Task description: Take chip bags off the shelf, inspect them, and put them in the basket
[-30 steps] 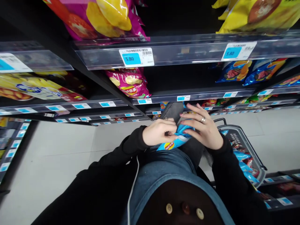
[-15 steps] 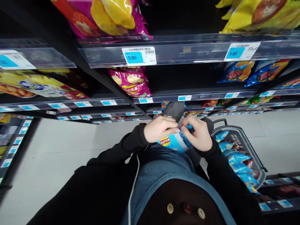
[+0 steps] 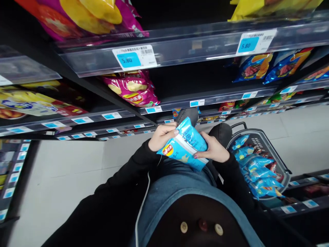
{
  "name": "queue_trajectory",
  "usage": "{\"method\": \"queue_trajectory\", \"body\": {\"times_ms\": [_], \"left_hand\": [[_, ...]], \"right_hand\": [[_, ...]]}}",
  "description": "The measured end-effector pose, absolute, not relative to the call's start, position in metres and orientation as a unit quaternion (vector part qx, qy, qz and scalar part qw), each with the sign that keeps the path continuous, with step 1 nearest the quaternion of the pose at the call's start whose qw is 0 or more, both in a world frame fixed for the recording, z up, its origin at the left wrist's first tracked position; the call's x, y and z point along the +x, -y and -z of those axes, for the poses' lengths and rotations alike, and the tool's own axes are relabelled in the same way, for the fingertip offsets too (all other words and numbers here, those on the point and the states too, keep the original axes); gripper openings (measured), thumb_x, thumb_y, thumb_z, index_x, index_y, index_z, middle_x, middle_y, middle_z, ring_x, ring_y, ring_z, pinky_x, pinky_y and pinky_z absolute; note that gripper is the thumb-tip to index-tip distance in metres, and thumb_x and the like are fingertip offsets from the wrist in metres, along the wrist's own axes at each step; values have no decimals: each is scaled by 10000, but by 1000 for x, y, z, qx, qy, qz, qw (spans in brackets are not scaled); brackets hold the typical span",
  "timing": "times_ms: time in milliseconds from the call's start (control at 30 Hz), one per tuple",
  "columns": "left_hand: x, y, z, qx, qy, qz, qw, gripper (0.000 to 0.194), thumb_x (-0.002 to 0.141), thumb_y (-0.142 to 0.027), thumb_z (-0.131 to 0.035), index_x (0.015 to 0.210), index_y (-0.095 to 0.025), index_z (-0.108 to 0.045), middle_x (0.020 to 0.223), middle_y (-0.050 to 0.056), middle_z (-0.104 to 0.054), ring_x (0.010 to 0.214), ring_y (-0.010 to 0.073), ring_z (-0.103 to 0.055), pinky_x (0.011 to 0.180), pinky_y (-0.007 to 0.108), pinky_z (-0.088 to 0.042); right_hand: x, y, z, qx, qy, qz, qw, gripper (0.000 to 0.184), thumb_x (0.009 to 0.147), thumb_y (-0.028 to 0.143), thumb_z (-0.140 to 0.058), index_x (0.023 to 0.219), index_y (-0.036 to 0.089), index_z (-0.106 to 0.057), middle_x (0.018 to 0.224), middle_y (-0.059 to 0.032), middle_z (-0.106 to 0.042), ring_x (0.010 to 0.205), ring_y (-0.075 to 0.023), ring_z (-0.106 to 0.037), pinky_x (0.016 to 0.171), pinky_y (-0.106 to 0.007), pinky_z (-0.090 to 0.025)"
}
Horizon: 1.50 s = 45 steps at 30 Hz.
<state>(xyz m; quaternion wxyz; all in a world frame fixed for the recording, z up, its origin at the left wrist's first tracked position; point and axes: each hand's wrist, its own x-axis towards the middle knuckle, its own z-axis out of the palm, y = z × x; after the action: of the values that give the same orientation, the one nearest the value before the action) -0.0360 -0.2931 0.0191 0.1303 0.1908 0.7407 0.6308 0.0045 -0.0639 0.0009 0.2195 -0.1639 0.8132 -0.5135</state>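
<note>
Both hands hold a light blue bag of chips [image 3: 183, 151] in front of my lap, its printed side with a red and yellow logo turned up. My left hand [image 3: 164, 136] grips the upper left edge, thumb across the front. On the bag's right side, my right hand [image 3: 214, 147] has its thumb pressed on the front and its fingers behind. The bag lies at a slant, wider and flatter to view, with both its ends visible. Close to my right forearm stands a grey shopping basket [image 3: 281, 164] holding several blue bags [image 3: 257, 166] and some dark red packs.
Shelves rise ahead, with a clear price rail [image 3: 180, 48] at the top. A magenta chip bag [image 3: 132, 89] sits on the shelf below, blue bags [image 3: 254, 68] at its right. Pale floor [image 3: 74, 157] shows left; another shelf edge [image 3: 300, 204] is behind the basket.
The bag has turned and opened out to face up more. My fingers have moved from pinching its top edge to holding it at both sides. My view has shifted slightly.
</note>
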Motion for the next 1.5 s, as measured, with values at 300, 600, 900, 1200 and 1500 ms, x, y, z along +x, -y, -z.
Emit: {"method": "queue_trajectory", "body": {"times_ms": [300, 600, 900, 1200, 1500], "left_hand": [[-37, 322, 16, 57, -735, -663, 132, 368, 722, -391, -603, 478, -147, -476, 600, -5, -453, 529, 105, -393, 495, 252, -303], [-72, 259, 11, 177, -744, -615, 193, 405, 704, -427, -607, 443, -146, -477, 700, 39, -570, 592, 137, -493, 525, 257, -365], [-101, 153, 8, 380, -682, -559, 279, 438, 804, -433, -532, 470, -165, -441, 585, 4, -456, 598, 134, -461, 661, 295, -445], [-135, 159, 71, 80, -770, -561, 293, 462, 647, -605, -624, 721, -162, -514, 832, 32, -581, 733, 149, -560, 778, 412, -549], [-95, 157, 87, 81, -790, -426, 433, 553, 573, -673, -635, 745, -148, -610, 830, 66, -647, 754, 188, -620, 816, 388, -524]], "right_hand": [[30, 23, 37, -131, -783, 548, 264, 584, 638, 562, -687, 1017, 125, -610, 824, -33, -671, 736, -167, -640, 690, -247, -485], [52, -10, 25, -121, -846, 502, 136, 968, 474, 594, -767, 1291, 179, -456, 1242, -117, -561, 1128, -251, -539, 981, -331, -385], [65, -40, 32, -61, -825, 539, 158, 908, 448, 555, -794, 1203, 168, -468, 1026, -69, -652, 908, -227, -641, 759, -260, -470], [100, -137, 154, 606, -694, 387, -41, 800, 644, 467, -692, 1269, 84, -371, 1084, -161, -611, 1006, -294, -578, 857, -383, -445], [2, -177, 230, 728, -665, 162, -19, 789, 814, 381, -516, 1415, 34, -142, 1276, -250, -414, 1052, -281, -521, 832, -327, -455]]}}
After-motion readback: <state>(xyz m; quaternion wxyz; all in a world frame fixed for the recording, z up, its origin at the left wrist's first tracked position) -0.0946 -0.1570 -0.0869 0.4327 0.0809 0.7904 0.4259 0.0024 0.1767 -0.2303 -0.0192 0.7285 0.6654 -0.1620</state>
